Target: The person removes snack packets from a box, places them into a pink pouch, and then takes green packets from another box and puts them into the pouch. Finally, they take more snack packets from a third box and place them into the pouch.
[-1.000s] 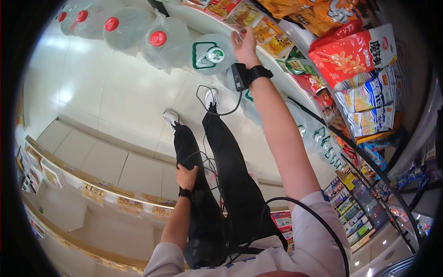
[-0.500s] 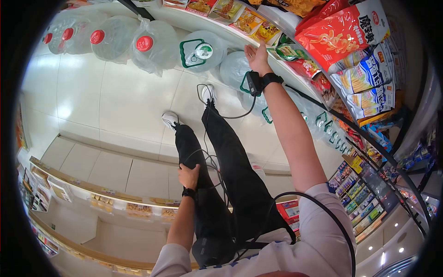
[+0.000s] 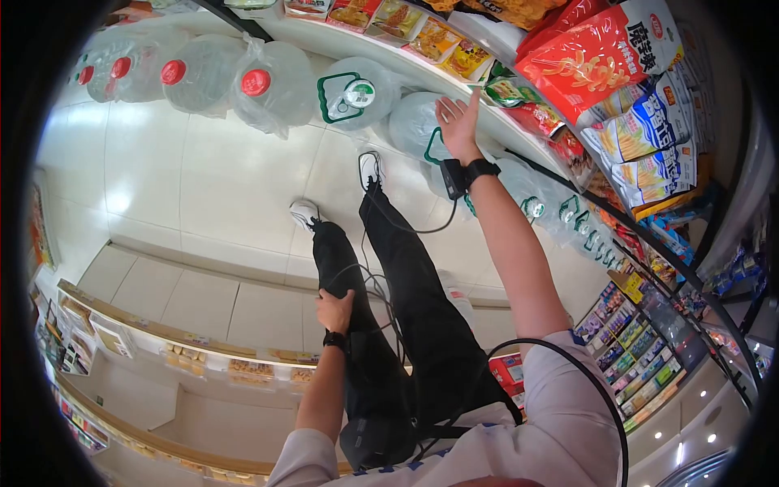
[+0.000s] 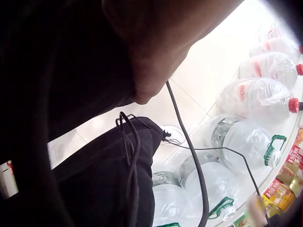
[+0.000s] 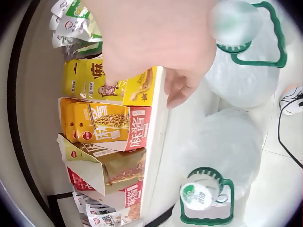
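My right hand (image 3: pixel 460 134) is held out with its fingers spread beside the shelf edge, above a large clear water bottle (image 3: pixel 412 122) with a green handle. In the right wrist view its fingers (image 5: pixel 177 87) hang loosely at the shelf's white lip (image 5: pixel 156 99), close to yellow snack packs (image 5: pixel 94 85) and an orange pack (image 5: pixel 111 122). Nothing shows in its grasp. Lower left, my left hand (image 3: pixel 334 310) rests on the knee of my black trousers (image 3: pixel 329 252). The left wrist view shows that hand (image 4: pixel 158 56) dark against the trousers, with part of its fingers hidden.
A row of large bottles lines the shelf foot, some with red caps (image 3: pixel 256 82). Red snack bags (image 3: pixel 584 65) bulge from an upper shelf at right. Black cables (image 3: pixel 381 288) loop around my legs. A low cabinet (image 3: pixel 203 300) runs along the left.
The right hand has moved along the shelf, from beside one green-handled bottle to over the neighbouring one. The head view has shifted slightly. My left hand stays on the knee.
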A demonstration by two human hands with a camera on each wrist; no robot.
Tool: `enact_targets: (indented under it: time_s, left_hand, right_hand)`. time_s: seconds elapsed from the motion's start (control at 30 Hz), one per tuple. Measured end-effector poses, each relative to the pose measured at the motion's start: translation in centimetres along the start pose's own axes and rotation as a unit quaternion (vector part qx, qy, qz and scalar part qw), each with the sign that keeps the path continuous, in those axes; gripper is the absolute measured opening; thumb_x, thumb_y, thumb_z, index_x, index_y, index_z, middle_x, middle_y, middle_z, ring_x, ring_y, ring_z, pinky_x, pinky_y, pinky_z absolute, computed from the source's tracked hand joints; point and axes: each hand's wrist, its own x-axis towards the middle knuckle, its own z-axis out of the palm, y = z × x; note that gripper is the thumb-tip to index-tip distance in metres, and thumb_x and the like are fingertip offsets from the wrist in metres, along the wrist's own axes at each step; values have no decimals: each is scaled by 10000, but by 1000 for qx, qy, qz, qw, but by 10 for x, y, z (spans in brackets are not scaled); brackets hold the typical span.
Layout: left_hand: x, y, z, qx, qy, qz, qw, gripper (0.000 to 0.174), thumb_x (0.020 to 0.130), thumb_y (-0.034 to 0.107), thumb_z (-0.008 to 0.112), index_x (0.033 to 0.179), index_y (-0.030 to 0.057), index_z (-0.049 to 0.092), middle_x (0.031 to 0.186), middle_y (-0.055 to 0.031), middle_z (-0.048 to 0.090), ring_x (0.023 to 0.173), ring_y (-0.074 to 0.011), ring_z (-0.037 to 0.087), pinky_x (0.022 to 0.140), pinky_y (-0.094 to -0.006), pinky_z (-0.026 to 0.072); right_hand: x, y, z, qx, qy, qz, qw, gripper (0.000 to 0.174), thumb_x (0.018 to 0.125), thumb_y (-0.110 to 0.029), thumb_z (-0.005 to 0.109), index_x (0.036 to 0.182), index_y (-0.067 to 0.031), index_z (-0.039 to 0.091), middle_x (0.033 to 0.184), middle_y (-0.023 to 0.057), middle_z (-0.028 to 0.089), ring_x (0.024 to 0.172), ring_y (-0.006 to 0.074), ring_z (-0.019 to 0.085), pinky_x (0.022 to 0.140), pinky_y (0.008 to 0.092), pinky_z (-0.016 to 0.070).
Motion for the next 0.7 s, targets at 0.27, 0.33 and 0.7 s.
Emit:
enact_targets:
  time_s: [0.27,0.33,0.7]
  left_hand:
    - [2,-3,2,-2,-3,-3,1000,856,732,547,769,1322,-13,504,1229,-273,584,1062,-465,654,906,-516,551]
    - [3,-4,5,-3,-3,0,1000,859,731,547,771,1326,-13,503,1228,-272,586,1064,-465,654,906,-516,551]
    - [5,-3,-1,-2,0,7,1000,845,733,544,788,1307,-11,514,1201,-267,601,1047,-458,664,895,-515,555]
  right_hand:
    - [23,-40,-38,80,99,-64,990,973,885,-555,696,1466,54,206,1251,302,559,1103,374,638,896,375,596]
    - [36,-53,-42,67,80,-55,993,878,901,-488,683,1433,64,255,1244,315,564,1103,379,644,883,367,612]
    - [45,-92,-56,168,-72,99,978,522,916,62,352,1426,155,285,1458,360,378,1364,507,436,1090,499,530]
